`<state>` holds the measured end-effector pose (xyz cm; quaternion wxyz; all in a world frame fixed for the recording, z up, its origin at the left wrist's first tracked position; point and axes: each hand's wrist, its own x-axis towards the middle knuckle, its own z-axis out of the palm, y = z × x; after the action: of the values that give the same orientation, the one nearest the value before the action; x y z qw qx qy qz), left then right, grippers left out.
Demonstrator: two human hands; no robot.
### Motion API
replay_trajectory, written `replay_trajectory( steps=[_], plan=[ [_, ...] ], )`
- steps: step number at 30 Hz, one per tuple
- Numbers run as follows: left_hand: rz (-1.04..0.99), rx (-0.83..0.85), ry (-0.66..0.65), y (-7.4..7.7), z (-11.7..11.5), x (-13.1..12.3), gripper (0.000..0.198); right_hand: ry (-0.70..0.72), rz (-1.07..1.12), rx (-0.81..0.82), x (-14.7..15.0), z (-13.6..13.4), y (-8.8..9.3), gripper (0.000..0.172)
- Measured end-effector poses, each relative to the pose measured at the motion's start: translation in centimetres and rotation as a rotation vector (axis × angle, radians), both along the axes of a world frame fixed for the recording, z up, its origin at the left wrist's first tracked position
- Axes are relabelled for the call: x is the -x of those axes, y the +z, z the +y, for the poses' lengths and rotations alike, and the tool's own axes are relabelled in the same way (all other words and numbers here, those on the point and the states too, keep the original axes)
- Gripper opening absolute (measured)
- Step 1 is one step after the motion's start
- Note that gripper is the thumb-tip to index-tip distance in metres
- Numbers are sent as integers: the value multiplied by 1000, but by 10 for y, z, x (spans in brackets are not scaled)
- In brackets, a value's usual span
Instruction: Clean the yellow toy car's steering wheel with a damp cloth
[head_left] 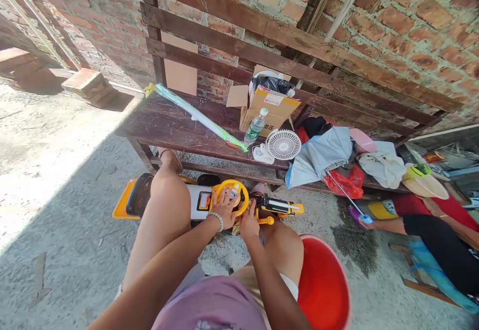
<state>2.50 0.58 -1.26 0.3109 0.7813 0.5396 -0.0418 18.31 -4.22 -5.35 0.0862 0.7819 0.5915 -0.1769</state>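
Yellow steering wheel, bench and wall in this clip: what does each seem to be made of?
The yellow steering wheel looks like moulded plastic, going by its smooth, bright, even colour. The bench looks like dark-stained wood, with plank joints and pale scratches through the finish. The wall looks like unplastered fired-clay brick, rough-faced with coarse mortar joints, though the mortar's exact mix can't be told.

The head-worn camera is looking forward and down from just above the person's chest, with a mauve shirt [209, 305] filling the bottom edge (the wide lens is bending everything toward the corners). It is sitting close over the left hand [224, 208], the right hand [249, 223] and a yellow toy steering wheel [236, 182] — and facing a wooden bench [164, 125], running aslant across the frame, and a brick wall [404, 26] farther off.
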Motion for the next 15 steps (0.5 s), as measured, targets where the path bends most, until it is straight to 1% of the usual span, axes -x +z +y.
replay_trajectory(
  steps=[2,5,7,9,11,12,14,15],
  plan=[
    [-7,14,-7,2,0,0,96,-1,-26,30,4,1,-4,68],
    [-18,30,-8,6,1,1,94,59,20,23,10,-15,-16,58],
    [-18,30,-2,7,2,2,94,70,133,2,10,-33,-25,59],
    [-26,30,1,7,1,2,93,2,261,-36,6,-48,-29,65],
    [-48,27,6,6,0,2,94,-107,366,-127,-1,-54,-25,67],
    [-65,23,10,5,-1,1,95,-149,413,-192,-5,-53,-19,66],
    [-112,9,44,6,0,-1,96,-198,507,-349,-15,-43,-2,62],
    [-142,-5,88,6,2,-2,96,-212,554,-426,-19,-35,9,61]
  ],
)
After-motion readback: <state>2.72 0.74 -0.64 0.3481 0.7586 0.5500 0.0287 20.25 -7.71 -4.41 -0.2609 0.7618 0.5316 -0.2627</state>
